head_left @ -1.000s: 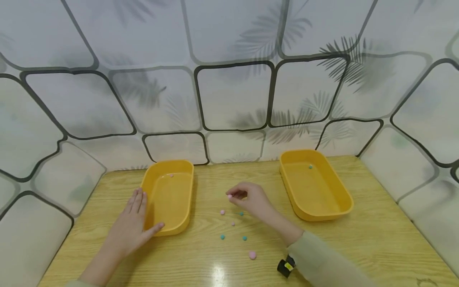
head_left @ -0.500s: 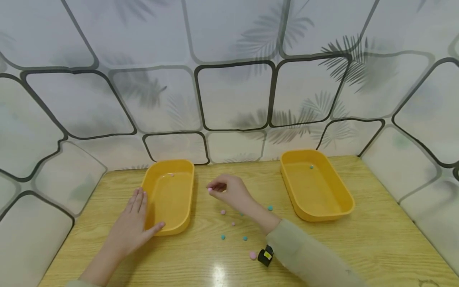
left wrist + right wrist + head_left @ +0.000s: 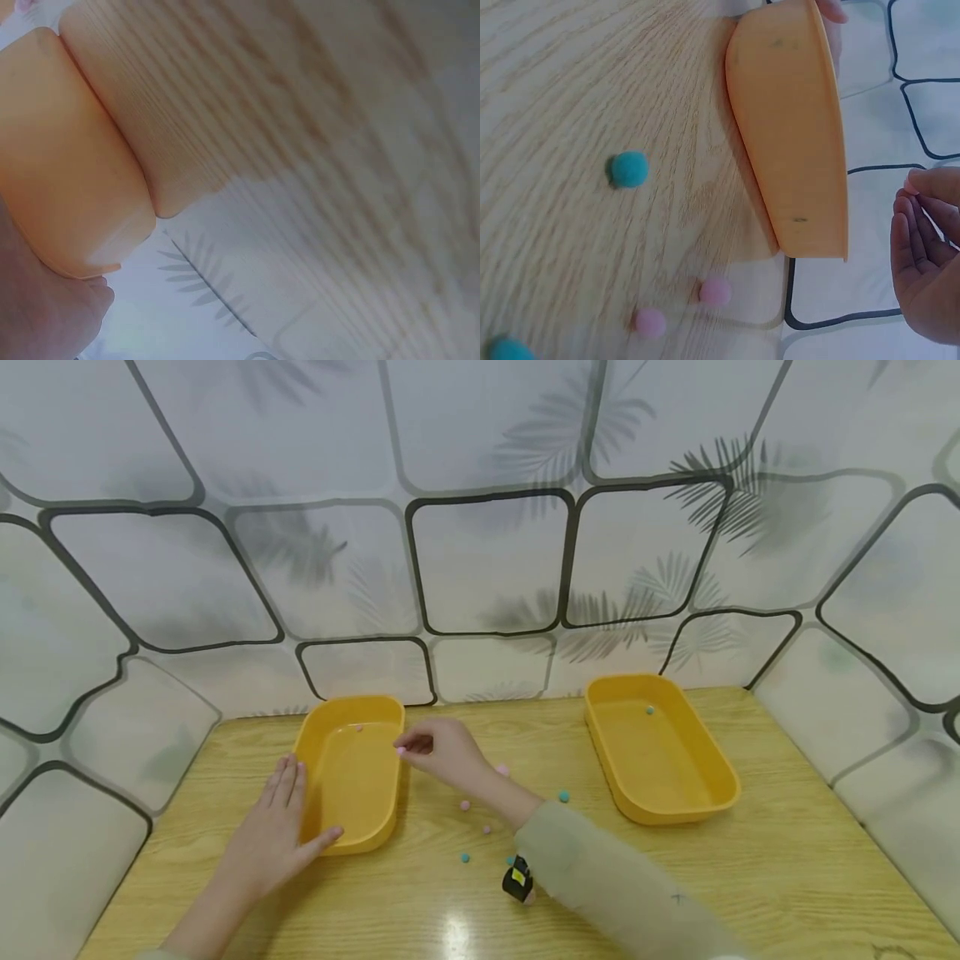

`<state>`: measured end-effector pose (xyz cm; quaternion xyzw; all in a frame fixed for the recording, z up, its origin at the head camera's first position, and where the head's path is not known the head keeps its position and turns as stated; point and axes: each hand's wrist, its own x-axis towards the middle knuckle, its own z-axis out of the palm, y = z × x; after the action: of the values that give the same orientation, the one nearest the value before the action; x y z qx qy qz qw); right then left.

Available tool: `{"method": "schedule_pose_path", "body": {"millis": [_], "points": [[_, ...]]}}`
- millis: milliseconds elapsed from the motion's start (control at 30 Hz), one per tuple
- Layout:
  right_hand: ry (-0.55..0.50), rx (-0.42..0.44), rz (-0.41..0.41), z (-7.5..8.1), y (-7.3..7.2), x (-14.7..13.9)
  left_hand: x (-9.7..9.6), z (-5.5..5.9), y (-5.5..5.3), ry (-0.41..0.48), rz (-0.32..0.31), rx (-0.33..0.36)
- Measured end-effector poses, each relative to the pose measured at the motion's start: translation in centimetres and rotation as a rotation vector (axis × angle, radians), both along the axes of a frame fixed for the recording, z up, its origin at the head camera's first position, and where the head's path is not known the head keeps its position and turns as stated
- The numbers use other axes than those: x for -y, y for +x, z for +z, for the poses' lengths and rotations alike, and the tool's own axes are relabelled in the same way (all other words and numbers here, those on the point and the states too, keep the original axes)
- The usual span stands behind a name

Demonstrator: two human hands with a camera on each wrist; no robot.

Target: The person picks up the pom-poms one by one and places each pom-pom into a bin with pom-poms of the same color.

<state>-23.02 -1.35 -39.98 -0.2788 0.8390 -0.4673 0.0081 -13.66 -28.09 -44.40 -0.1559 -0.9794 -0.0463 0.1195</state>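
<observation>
My right hand (image 3: 447, 753) pinches a small pink ball (image 3: 401, 751) between thumb and fingertips, at the right rim of the left yellow tray (image 3: 352, 785). In the right wrist view the hand (image 3: 930, 259) shows the ball's pink edge at its fingertips. My left hand (image 3: 264, 835) lies with straight fingers along that tray's left rim, thumb over its near edge. Another pink ball (image 3: 359, 727) sits inside the left tray. Loose on the table are a pink ball (image 3: 465, 806), a smaller pink ball (image 3: 487, 830) and a teal ball (image 3: 465, 858).
At right stands a second yellow tray (image 3: 660, 764) holding a teal ball (image 3: 649, 711). Another teal ball (image 3: 564, 797) lies between it and my right forearm. A black wrist device (image 3: 517, 881) partly covers balls beneath it. A patterned wall (image 3: 487, 568) backs the table.
My right hand has moved left, carrying the pink ball from mid-table to the left tray's right rim. My left hand has stayed in place.
</observation>
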Motion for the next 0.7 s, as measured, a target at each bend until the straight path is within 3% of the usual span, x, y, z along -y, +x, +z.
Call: {"method": "schedule_pose_path", "body": {"millis": [700], "points": [[-0.035,0.087,0.030,-1.4,-2.0,3.6,0.0,0.1,0.0,0.022,0.005,0.022]]}}
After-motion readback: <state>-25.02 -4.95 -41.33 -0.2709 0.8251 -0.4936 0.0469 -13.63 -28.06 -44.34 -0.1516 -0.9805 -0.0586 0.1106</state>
